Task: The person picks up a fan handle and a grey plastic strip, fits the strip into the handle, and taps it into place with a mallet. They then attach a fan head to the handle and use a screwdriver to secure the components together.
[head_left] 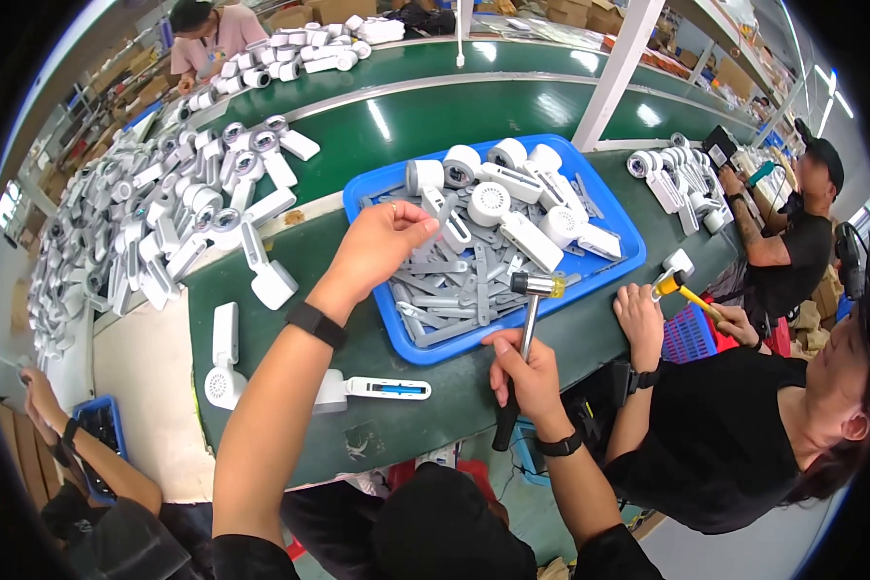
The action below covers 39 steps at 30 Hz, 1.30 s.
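My left hand (pixel 392 242) is over the left side of a blue tray (pixel 406 348), thumb and fingertips pinched together. Whatever lies between them, if anything, is too small to make out. Beside those fingertips is a white handheld fan part (pixel 449 220) with a slotted handle. My right hand (pixel 530 375) grips a hammer (pixel 529 324) by its shaft, black handle end down. The hammer's head, with a clear yellow face, is over the tray's front rim. Loose grey plastic strips (pixel 445 290) fill the tray, and several white fans (pixel 490 205) with round grilled heads lie on top.
A large pile of white fans (pixel 164 222) covers the left bench. More fans (pixel 224 353) rest on the green table (pixel 435 425) near my left forearm. At my right, a co-worker (pixel 725 435) holds a yellow hammer (pixel 686 290). A white post (pixel 619 72) rises behind the tray.
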Each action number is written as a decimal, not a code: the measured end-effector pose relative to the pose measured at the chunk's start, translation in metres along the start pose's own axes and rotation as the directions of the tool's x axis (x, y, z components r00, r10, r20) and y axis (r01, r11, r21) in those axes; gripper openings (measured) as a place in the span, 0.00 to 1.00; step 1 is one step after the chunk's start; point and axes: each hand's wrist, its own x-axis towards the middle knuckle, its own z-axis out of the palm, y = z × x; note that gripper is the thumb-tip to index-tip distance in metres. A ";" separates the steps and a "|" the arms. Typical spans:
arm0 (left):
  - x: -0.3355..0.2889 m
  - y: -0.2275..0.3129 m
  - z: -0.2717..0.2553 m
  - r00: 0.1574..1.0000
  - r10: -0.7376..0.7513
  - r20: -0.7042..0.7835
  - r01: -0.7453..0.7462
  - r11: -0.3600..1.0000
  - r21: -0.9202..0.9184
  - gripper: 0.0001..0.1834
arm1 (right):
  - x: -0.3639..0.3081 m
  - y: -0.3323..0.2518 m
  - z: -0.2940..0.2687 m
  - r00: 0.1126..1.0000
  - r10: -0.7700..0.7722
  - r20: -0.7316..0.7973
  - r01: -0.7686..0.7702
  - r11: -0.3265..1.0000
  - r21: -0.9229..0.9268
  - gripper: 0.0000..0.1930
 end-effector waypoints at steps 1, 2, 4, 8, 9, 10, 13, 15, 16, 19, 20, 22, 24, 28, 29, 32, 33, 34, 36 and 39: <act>-0.006 0.001 -0.007 0.995 -0.080 0.051 0.085 0.991 -0.105 0.13 | 0.001 0.001 0.001 1.000 0.005 -0.001 -0.005 1.000 -0.010 0.13; -0.019 0.008 -0.010 0.995 -0.088 0.038 0.092 0.990 -0.107 0.13 | -0.001 0.001 0.000 1.000 0.012 0.013 -0.012 1.000 -0.011 0.13; -0.045 0.021 -0.012 0.998 -0.044 0.046 0.058 0.919 -0.389 0.19 | -0.001 0.000 -0.003 1.000 -0.017 -0.018 0.017 1.000 0.003 0.14; -0.104 0.026 -0.001 1.000 -0.003 0.014 0.010 0.856 -0.517 0.29 | -0.003 -0.002 -0.007 0.998 -0.056 -0.023 0.054 0.996 -0.077 0.18; -0.120 0.014 0.003 1.000 -0.024 -0.014 0.014 0.856 -0.516 0.27 | -0.005 -0.005 0.003 0.998 -0.055 -0.001 0.055 0.996 -0.071 0.18; -0.136 0.010 0.014 0.996 -0.069 -0.060 0.030 0.865 -0.500 0.23 | -0.014 -0.009 0.012 0.999 0.003 0.035 -0.002 1.000 -0.012 0.19; -0.186 -0.007 0.033 0.987 -0.106 -0.124 0.006 0.784 -0.621 0.18 | -0.037 -0.018 0.042 0.985 0.021 0.172 -0.021 1.000 -0.002 0.19; -0.196 -0.020 0.047 0.985 -0.111 -0.129 -0.001 0.757 -0.653 0.18 | -0.045 -0.023 0.053 0.989 0.023 0.147 -0.009 0.995 -0.098 0.13; -0.200 -0.025 0.049 0.979 -0.150 -0.138 0.022 0.752 -0.659 0.18 | -0.044 -0.019 0.054 0.988 0.025 0.155 -0.010 0.995 -0.096 0.13; -0.216 -0.031 0.053 0.965 -0.185 -0.187 0.046 0.819 -0.572 0.19 | -0.047 -0.014 0.052 0.995 0.034 0.098 -0.022 0.993 -0.118 0.11; -0.219 -0.031 0.050 0.956 -0.175 -0.237 0.048 0.886 -0.461 0.21 | -0.046 -0.015 0.049 0.994 0.032 0.100 -0.020 0.993 -0.118 0.11; -0.225 -0.037 0.031 0.892 0.197 -0.408 -0.195 0.980 0.046 0.21 | -0.043 -0.015 0.038 0.999 -0.033 0.009 0.034 0.989 -0.142 0.11; -0.223 -0.043 0.010 0.738 0.595 -0.319 -0.307 0.716 0.626 0.22 | -0.035 -0.016 0.023 0.992 -0.095 -0.080 0.079 0.979 -0.188 0.13; -0.227 -0.046 -0.009 0.791 0.521 -0.321 -0.170 0.691 0.702 0.25 | -0.031 -0.013 0.012 0.996 -0.033 -0.082 0.026 0.997 -0.078 0.13; -0.227 -0.048 -0.009 0.806 0.490 -0.332 -0.164 0.724 0.670 0.26 | -0.031 -0.013 0.011 0.998 0.002 -0.060 -0.005 0.999 -0.048 0.13; -0.222 -0.042 -0.011 0.835 0.485 -0.258 -0.255 0.758 0.600 0.26 | -0.033 -0.020 0.032 0.998 0.046 0.043 -0.037 0.982 -0.186 0.12; -0.220 -0.037 -0.008 0.836 0.487 -0.255 -0.258 0.757 0.600 0.26 | -0.033 -0.019 0.036 0.995 0.067 0.074 -0.054 0.985 -0.164 0.11; -0.217 -0.032 -0.002 0.848 0.465 -0.255 -0.281 0.802 0.527 0.23 | -0.034 -0.020 0.040 0.995 0.065 0.070 -0.053 0.985 -0.163 0.11; -0.212 -0.029 0.003 0.859 0.447 -0.248 -0.305 0.837 0.454 0.21 | -0.034 -0.024 0.048 0.989 0.063 0.133 -0.027 0.966 -0.256 0.11; -0.212 -0.024 0.007 0.909 0.373 -0.188 -0.297 0.894 0.337 0.07 | -0.033 -0.027 0.052 0.981 0.072 0.180 -0.031 0.975 -0.220 0.12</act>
